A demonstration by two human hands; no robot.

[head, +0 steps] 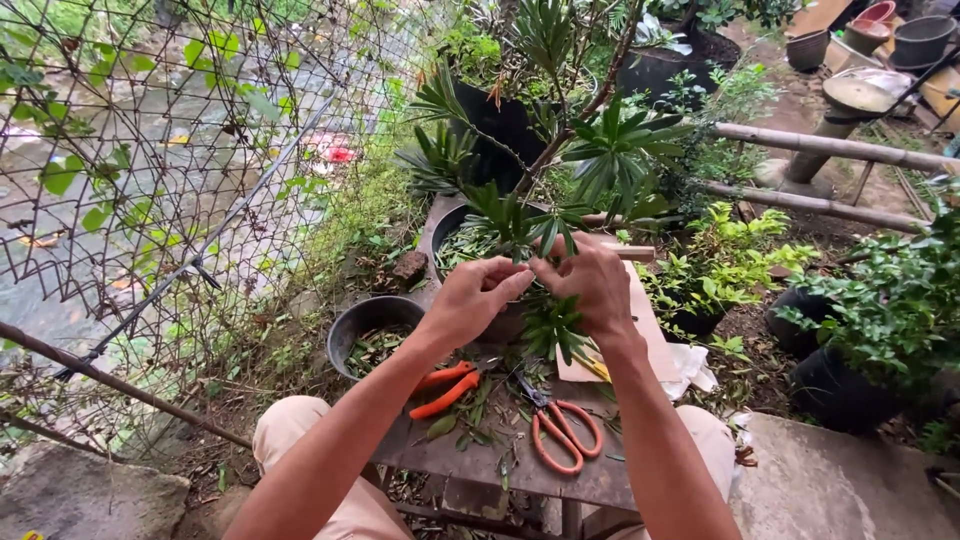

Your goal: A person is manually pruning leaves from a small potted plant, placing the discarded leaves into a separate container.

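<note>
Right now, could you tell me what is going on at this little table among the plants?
A seated person has both hands raised to a potted plant with long narrow leaves. The left hand and right hand meet at a low leafy shoot, fingertips pinching it. On the wooden table lie orange-handled scissors, orange-handled pliers and cut leaves. A black bowl of clippings sits at the left.

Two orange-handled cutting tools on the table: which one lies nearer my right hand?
The orange-handled scissors, with looped handles, lie below your right hand. The orange-handled pruners, with straight grips, lie further left, beneath the left hand and forearm.
</note>
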